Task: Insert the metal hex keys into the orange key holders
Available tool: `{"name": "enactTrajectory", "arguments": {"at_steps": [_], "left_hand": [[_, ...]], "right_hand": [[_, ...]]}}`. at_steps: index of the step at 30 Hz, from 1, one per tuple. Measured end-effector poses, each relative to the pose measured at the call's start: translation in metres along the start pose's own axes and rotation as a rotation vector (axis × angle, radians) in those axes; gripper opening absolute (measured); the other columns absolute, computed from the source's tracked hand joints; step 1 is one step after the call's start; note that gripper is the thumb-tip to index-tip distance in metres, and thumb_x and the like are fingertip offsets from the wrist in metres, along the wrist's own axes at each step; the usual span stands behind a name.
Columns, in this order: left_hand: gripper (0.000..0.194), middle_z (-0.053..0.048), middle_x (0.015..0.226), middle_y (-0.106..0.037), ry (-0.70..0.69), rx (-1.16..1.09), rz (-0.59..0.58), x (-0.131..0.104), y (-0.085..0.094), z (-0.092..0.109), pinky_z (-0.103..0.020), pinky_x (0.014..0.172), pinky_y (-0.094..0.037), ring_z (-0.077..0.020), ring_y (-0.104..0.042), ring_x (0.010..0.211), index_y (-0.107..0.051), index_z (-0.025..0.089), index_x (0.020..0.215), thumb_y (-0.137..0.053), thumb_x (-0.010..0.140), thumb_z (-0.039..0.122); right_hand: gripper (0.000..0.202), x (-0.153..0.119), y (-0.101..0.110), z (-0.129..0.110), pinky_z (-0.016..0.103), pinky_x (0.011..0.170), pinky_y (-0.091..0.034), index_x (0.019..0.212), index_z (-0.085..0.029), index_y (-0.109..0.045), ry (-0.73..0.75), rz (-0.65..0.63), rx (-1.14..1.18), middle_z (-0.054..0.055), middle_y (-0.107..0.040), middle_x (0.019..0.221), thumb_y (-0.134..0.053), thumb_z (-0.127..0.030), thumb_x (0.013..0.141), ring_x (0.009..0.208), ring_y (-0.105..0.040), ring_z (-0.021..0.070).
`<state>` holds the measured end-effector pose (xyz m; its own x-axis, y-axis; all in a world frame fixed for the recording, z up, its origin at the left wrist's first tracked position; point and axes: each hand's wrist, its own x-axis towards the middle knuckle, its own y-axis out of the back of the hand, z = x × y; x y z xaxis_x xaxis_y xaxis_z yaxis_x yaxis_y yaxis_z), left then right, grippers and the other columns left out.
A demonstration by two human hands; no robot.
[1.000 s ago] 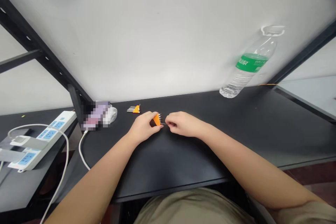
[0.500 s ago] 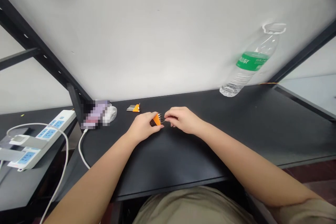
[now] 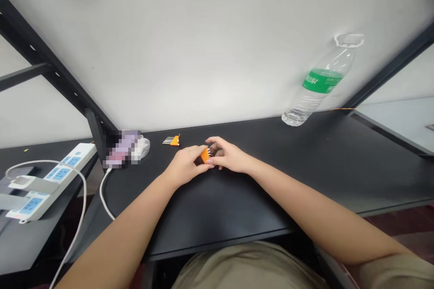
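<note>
Near the middle of the black tabletop, my left hand (image 3: 185, 165) grips an orange holder (image 3: 205, 155) with several thin metal pieces in it. From the right, my right hand (image 3: 230, 156) has its thumb and fingers around the tips at the holder's right end, touching it. Whether a single piece is between the right fingers is too small to tell. A second orange holder (image 3: 175, 140) with several silver metal pieces lies on the table, behind and to the left of my left hand.
A large clear bottle with a green label (image 3: 320, 81) leans by the wall at the right. On the left are a white power strip (image 3: 50, 180), a white cable (image 3: 105, 198), a white bundle (image 3: 144, 148) and a blurred item. Black frame posts stand at both sides.
My right hand has moved left onto the tip end of the held holder, its fingers spread wider around it. A thin piece seen at its fingertips before no longer shows. The view has shifted slightly.
</note>
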<state>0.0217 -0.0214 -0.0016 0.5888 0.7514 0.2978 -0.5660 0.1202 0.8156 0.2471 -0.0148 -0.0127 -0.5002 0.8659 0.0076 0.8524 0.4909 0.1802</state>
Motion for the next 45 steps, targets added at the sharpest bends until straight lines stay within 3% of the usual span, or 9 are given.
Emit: {"name": "enactTrajectory", "arguments": {"at_steps": [3, 7, 13, 17, 20, 25, 30, 37, 45], "left_hand": [[0.04, -0.007, 0.109, -0.071, -0.015, 0.004, -0.005, 0.001, -0.001, 0.003, -0.038, 0.09, -0.053, -0.0236, -0.066, 0.098, -0.065, 0.026, 0.125, -0.072, 0.091, 0.046], [0.042, -0.009, 0.126, -0.069, -0.044, 0.074, 0.065, 0.001, 0.001, 0.002, -0.044, 0.104, -0.05, -0.0274, -0.063, 0.116, -0.066, 0.026, 0.129, -0.07, 0.092, 0.045], [0.039, -0.011, 0.133, -0.067, 0.223, 0.311, 0.383, 0.0, 0.025, -0.039, -0.048, 0.111, -0.045, -0.0303, -0.057, 0.125, -0.064, 0.021, 0.132, -0.051, 0.096, 0.019], [0.053, -0.012, 0.154, -0.052, 0.411, 0.415, 0.201, -0.005, 0.03, -0.075, -0.056, 0.112, -0.041, -0.0375, -0.046, 0.139, -0.061, 0.021, 0.14, -0.055, 0.087, 0.016], [0.052, -0.006, 0.154, -0.054, 0.451, 0.443, 0.083, -0.009, 0.027, -0.085, -0.058, 0.106, -0.043, -0.0386, -0.047, 0.138, -0.063, 0.031, 0.138, -0.056, 0.088, 0.021], [0.037, -0.006, 0.131, -0.069, 0.405, 0.387, 0.079, -0.006, 0.024, -0.074, -0.048, 0.094, -0.047, -0.0356, -0.057, 0.12, -0.072, 0.034, 0.123, -0.065, 0.087, 0.041], [0.053, -0.01, 0.117, -0.069, 0.406, 0.281, 0.04, -0.001, 0.017, -0.057, -0.041, 0.09, -0.047, -0.0319, -0.06, 0.111, -0.072, 0.027, 0.12, -0.072, 0.079, 0.06], [0.039, -0.005, 0.103, -0.07, 0.415, 0.202, 0.02, 0.003, 0.005, -0.033, -0.044, 0.088, -0.045, -0.0321, -0.062, 0.105, -0.07, 0.027, 0.098, -0.081, 0.069, 0.051], [0.041, -0.005, 0.106, -0.072, 0.366, 0.007, -0.018, 0.003, 0.004, -0.023, -0.038, 0.083, -0.051, -0.0264, -0.068, 0.096, -0.058, 0.025, 0.112, -0.076, 0.078, 0.039]], "right_hand": [[0.046, 0.004, -0.004, 0.005, 0.03, 0.062, -0.061, 0.124, -0.022, -0.054, 0.004, -0.052, 0.121, 0.003, -0.068, 0.098, -0.076, -0.034, 0.085, 0.076, -0.07, 0.0162], [0.036, 0.008, -0.002, 0.012, 0.031, 0.062, -0.059, 0.117, -0.021, -0.057, -0.016, 0.024, 0.075, 0.002, -0.067, 0.089, -0.072, -0.028, 0.086, 0.072, -0.067, 0.0166], [0.018, 0.007, 0.03, 0.014, 0.033, 0.08, -0.051, 0.107, -0.022, -0.065, 0.186, 0.238, -0.607, 0.004, -0.067, 0.098, -0.059, -0.018, 0.091, 0.084, -0.062, 0.0176], [0.03, 0.006, 0.055, 0.017, 0.032, 0.085, -0.048, 0.109, -0.021, -0.07, 0.171, 0.199, -0.912, 0.008, -0.063, 0.113, -0.052, -0.008, 0.09, 0.096, -0.061, 0.0199], [0.036, 0.006, 0.066, 0.021, 0.033, 0.085, -0.047, 0.113, -0.022, -0.071, 0.066, 0.172, -1.022, 0.01, -0.062, 0.116, -0.052, -0.005, 0.087, 0.103, -0.059, 0.0234], [0.035, 0.005, 0.066, 0.016, 0.043, 0.094, -0.045, 0.117, -0.022, -0.07, 0.034, 0.241, -1.156, 0.015, -0.063, 0.124, -0.057, -0.01, 0.087, 0.115, -0.055, 0.0322], [0.036, 0.004, 0.035, 0.004, 0.045, 0.104, -0.044, 0.124, -0.019, -0.066, 0.267, 0.272, -1.039, 0.013, -0.062, 0.132, -0.055, -0.013, 0.091, 0.119, -0.057, 0.0284], [0.046, 0.005, -0.016, -0.004, 0.052, 0.11, -0.043, 0.138, -0.02, -0.058, 0.437, 0.104, -0.915, 0.015, -0.059, 0.138, -0.065, -0.034, 0.095, 0.127, -0.055, 0.0323], [0.043, 0.013, -0.015, 0.005, 0.046, 0.1, -0.049, 0.138, -0.022, -0.055, 0.408, 0.055, -0.874, 0.013, -0.064, 0.126, -0.064, -0.03, 0.097, 0.115, -0.059, 0.0279]]}}
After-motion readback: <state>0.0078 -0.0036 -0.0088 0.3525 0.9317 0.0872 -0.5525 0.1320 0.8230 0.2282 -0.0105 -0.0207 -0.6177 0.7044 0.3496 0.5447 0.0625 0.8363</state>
